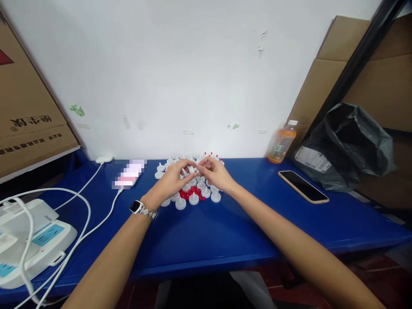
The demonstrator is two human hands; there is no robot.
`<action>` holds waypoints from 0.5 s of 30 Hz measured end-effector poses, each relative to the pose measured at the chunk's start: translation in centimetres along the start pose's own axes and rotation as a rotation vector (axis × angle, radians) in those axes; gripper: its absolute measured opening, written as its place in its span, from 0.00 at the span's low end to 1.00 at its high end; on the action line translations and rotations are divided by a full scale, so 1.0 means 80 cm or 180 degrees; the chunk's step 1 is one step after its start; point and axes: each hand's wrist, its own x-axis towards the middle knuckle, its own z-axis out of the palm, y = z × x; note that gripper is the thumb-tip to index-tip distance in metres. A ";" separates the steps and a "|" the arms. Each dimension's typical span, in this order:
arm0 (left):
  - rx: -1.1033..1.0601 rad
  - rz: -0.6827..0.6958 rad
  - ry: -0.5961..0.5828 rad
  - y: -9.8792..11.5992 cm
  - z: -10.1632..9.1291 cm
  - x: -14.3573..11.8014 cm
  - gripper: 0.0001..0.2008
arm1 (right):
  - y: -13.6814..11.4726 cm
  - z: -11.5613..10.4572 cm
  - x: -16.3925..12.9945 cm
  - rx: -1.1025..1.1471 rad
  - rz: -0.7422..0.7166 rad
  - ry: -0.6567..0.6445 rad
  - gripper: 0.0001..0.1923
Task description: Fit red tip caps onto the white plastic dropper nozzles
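My left hand [175,178] is closed round a white nozzle cap [192,170], held above the pile with its tip towards my right hand. Thumb and forefinger of my right hand [217,174] are pinched together at that tip; whatever they hold is too small and covered to make out. Below both hands, several white nozzle caps [215,197] stand mostly upright on the table, round a heap of small red tip caps [192,193]. Behind my right hand, a few white nozzles carry red tips [211,153].
A blue table [199,240] meets the white wall. At left lie a power strip [48,240] with white cables and a charging phone [128,174]. At right are an orange drink bottle [282,143], a phone [303,187] and a dark plastic bag [347,146]. Cardboard boxes [28,94] flank both sides.
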 end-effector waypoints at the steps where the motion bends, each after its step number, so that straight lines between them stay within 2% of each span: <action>1: -0.0021 -0.0003 0.0037 -0.001 -0.001 -0.001 0.16 | 0.000 0.001 -0.002 -0.0145 -0.0075 -0.0044 0.13; 3: -0.0057 0.0011 0.0043 -0.003 -0.001 -0.001 0.16 | 0.000 0.001 -0.004 -0.0518 -0.0252 -0.0092 0.14; 6: -0.0090 0.0083 -0.0024 -0.005 -0.001 -0.001 0.17 | -0.003 0.001 -0.006 -0.1059 -0.0506 0.0071 0.17; 9: -0.0001 0.0202 0.0016 -0.003 -0.003 -0.001 0.17 | -0.004 0.006 -0.006 -0.1199 -0.0530 0.0211 0.20; 12: 0.0236 0.0361 0.0015 0.003 -0.009 -0.002 0.16 | -0.005 0.013 -0.004 -0.0685 0.0013 0.0171 0.22; 15: 0.0457 0.0494 -0.0032 0.011 -0.012 -0.003 0.14 | -0.014 0.018 -0.005 0.0250 0.0765 0.0028 0.21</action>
